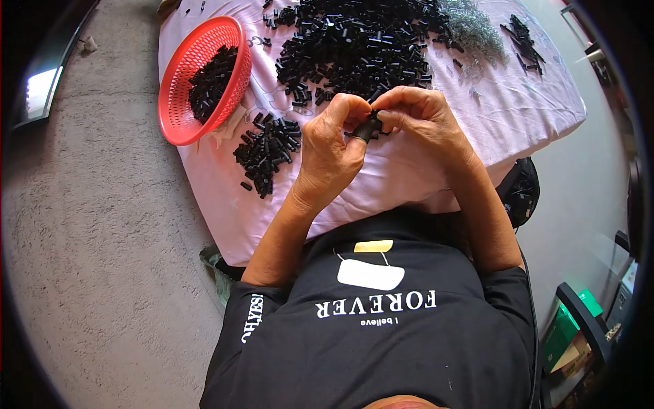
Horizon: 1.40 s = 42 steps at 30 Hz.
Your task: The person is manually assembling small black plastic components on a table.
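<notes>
My left hand (330, 143) and my right hand (426, 119) meet over the near edge of a big heap of small black cylindrical pieces (347, 51). Both are closed in a pinch, fingertips almost touching, around a small black piece (375, 114) that the fingers mostly hide. What looks like a dark finger cover (368, 129) sits on my left thumb. A smaller pile of black cylindrical pieces (268, 151) lies left of my left hand. Further left, a red plastic basket (178, 119) stands tilted with more black pieces inside.
A pink cloth (538, 102) covers the table. At the back right lie a heap of small clear or silvery bits (477, 31) and several thin black parts (523, 41). Bare concrete floor (109, 204) runs along the left. A black bag-like thing (521, 191) is beside the table's right edge.
</notes>
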Available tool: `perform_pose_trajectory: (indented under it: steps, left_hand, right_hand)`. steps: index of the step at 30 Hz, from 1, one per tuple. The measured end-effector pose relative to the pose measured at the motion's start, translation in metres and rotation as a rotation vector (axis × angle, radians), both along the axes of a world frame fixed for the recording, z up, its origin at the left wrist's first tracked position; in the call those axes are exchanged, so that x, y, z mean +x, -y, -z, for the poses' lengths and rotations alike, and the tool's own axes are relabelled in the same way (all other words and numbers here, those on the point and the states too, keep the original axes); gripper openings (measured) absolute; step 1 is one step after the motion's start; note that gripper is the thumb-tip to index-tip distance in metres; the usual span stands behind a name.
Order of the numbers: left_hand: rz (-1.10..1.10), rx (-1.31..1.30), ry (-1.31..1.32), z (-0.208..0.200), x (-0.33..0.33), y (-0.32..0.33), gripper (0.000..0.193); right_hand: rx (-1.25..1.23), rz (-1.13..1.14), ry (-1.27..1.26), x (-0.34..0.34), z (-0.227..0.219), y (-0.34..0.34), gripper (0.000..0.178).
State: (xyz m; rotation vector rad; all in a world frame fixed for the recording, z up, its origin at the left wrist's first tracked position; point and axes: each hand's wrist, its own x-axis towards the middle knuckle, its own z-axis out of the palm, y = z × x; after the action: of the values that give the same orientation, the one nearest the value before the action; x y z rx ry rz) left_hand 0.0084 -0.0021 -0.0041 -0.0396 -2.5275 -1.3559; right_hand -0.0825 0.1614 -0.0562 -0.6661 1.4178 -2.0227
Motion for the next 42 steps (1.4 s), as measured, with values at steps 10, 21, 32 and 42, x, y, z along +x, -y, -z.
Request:
perform_pose_trajectory:
  steps: [10,21,32,42]
  left_hand:
    - [0.023,-0.154,0.010,0.007,0.000,0.011,0.020]
    - [0.096,-0.386,0.069,0.010,0.008,0.007,0.022]
    - [0.109,-0.395,0.012,0.014,0.005,-0.004,0.022]
    - [0.049,-0.405,-0.074,0.019,-0.006,-0.021,0.023]
  right_hand:
    - [-0.142,0.251,0.153,-0.007,0.002,-0.007,0.015]
    - [-0.143,0.366,0.121,-0.007,0.005,-0.004,0.015]
    - [-0.124,0.325,0.125,-0.007,0.003,-0.006,0.015]
    - [-0.082,0.308,0.120,-0.007,0.002,-0.006,0.015]
